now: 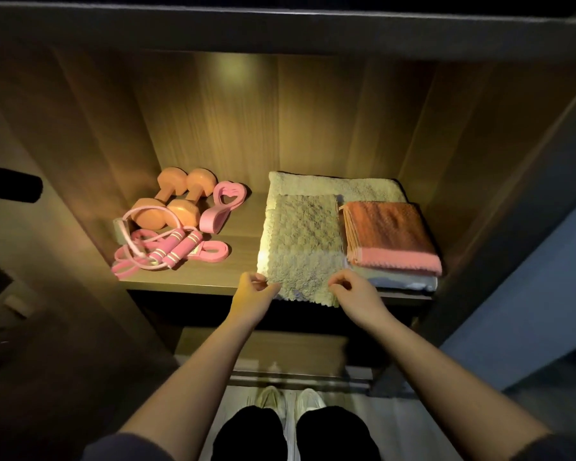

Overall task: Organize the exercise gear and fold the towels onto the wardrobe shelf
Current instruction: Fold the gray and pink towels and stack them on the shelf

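A pale fluffy towel lies on the wardrobe shelf, its front edge hanging over the shelf lip. My left hand pinches its front left corner and my right hand pinches the front right corner. A folded pink towel rests to its right on a white folded towel. A larger pale towel lies beneath, at the back. On the shelf's left are two orange dumbbells, a pink heart-shaped gripper, a pink jump rope and a pink resistance band.
Wooden side walls close the shelf in on left and right, with another shelf board overhead. A dark rod end juts in at the left. Below the shelf is a lower compartment, and my shoes stand on the floor.
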